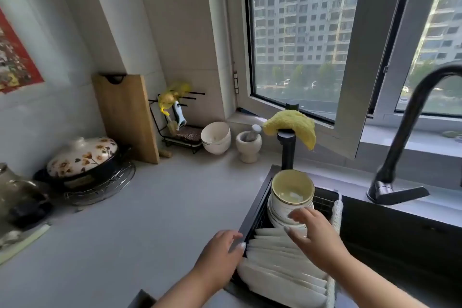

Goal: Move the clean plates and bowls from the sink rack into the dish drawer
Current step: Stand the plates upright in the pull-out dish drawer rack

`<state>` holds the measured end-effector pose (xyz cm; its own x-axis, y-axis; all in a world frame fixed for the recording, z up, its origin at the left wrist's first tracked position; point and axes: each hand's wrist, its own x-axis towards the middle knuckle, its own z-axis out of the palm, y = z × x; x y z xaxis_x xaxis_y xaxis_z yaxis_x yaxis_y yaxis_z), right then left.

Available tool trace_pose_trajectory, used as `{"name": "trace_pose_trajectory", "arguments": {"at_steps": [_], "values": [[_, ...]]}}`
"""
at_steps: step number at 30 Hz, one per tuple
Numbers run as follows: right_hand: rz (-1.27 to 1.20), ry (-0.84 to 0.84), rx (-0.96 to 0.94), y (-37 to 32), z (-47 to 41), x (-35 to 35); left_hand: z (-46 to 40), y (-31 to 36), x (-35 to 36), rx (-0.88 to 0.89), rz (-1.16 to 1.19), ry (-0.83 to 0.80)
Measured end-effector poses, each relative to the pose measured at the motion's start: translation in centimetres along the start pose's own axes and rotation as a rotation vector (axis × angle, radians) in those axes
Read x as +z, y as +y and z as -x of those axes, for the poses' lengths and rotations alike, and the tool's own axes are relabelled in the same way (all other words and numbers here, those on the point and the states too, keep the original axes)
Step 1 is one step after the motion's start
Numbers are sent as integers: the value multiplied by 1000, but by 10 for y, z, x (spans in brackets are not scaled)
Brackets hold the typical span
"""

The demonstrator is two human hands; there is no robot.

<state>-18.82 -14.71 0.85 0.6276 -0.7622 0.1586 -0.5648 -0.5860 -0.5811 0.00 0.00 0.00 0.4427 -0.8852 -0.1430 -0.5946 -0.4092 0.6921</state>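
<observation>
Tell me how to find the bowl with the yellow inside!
Look at the black sink rack left of the tall black tap. At its far end, behind the row of white plates, bowls are stacked. The top bowl is the one: pale yellow inside with a thin dark rim, unlike the plain white bowls on the counter.

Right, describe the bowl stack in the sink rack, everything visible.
The bowl stack stands at the far end of the black wire sink rack, behind the row of white plates set on edge. The bowls look like glazed white ceramic, nested and tipped slightly. The top one shows a pale yellow inside with a thin dark rim line. The right hand reaches over the stack's near side; contact is unclear.
</observation>
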Motion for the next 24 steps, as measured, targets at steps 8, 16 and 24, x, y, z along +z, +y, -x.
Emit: {"name": "trace_pose_trajectory", "arguments": {"at_steps": [8, 16, 24], "values": [[65, -388, 252, 36, -33, 14, -56, 20, 42, -12, -135, -148], [16, -366, 148, 53, -45, 21, -81, 31, 60, -74, -98, -201], [29, -195, -11, 51, -50, 16, -87, 43, 47, -76, -54, -171]]}}
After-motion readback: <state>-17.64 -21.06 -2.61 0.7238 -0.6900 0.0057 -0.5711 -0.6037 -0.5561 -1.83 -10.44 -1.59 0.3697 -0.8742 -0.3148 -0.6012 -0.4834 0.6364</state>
